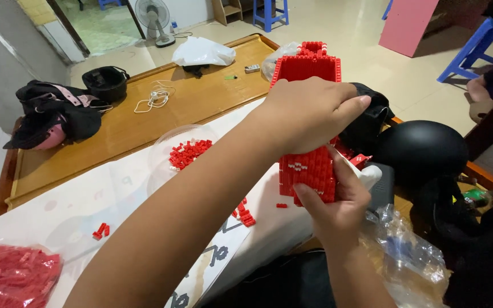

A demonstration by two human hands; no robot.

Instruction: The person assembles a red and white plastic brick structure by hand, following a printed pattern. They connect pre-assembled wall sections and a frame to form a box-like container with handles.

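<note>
A tall red model built of small bricks [309, 68] stands upright over the table's white sheet [115, 194]. My left hand [309, 114] reaches across from the lower left and grips the model's middle from above. My right hand [335, 208] holds its lower end from below, thumb against the front face. Something white [367, 174] shows just beside my right thumb. A clear bowl of loose red bricks [185, 153] sits left of the model. A few red bricks [245, 214] lie scattered on the sheet under my left forearm.
A bag of red bricks [12, 276] lies at the bottom left. A black helmet [420, 148] and crinkled clear plastic [409, 254] sit right of the model. On the wooden table [115, 137] are a black bag [52, 117], a white cable [155, 100] and a white plastic bag [203, 51]. Another person's hand [480, 97] shows at the right edge.
</note>
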